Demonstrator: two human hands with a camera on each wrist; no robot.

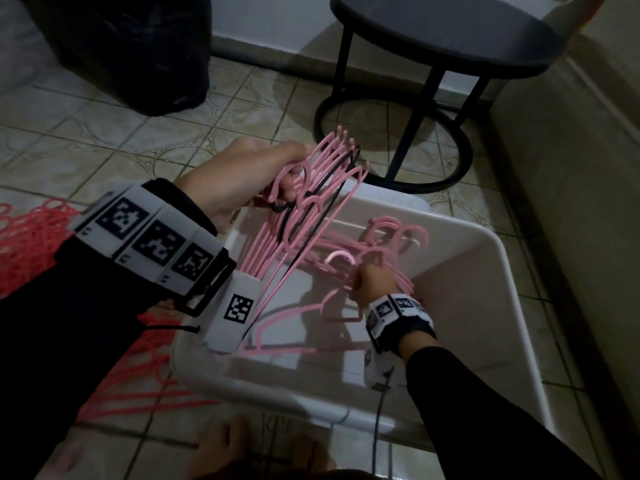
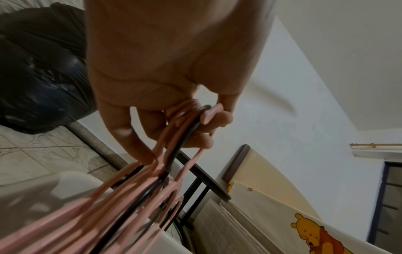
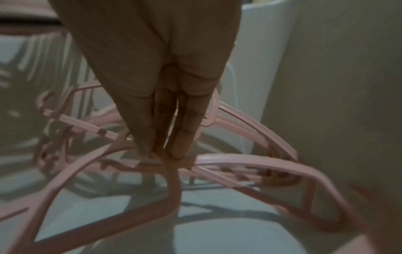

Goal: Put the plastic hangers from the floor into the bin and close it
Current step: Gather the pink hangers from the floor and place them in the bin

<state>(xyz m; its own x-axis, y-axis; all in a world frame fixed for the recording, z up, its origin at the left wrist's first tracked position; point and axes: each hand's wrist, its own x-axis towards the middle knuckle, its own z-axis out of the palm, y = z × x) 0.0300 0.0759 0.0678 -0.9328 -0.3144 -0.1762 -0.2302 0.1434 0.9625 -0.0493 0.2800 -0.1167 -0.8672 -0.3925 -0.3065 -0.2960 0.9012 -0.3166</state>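
Observation:
A white plastic bin (image 1: 498,271) stands open on the tiled floor in the head view. My left hand (image 1: 256,174) grips a bundle of pink hangers (image 1: 304,209) with one black one among them, held tilted over the bin's left rim. In the left wrist view the left hand's fingers (image 2: 204,120) curl round the hanger bundle (image 2: 139,189). My right hand (image 1: 375,278) is down inside the bin, fingers closed on pink hangers (image 1: 391,237) lying there. In the right wrist view its fingertips (image 3: 180,151) pinch a pink hanger (image 3: 239,159).
More red-pink hangers (image 1: 31,237) lie piled on the floor left of the bin. A black round stool (image 1: 440,39) stands behind the bin, a black bag (image 1: 131,50) at the back left. A wall edge (image 1: 571,168) runs along the right. Bare feet (image 1: 225,445) are at the bottom.

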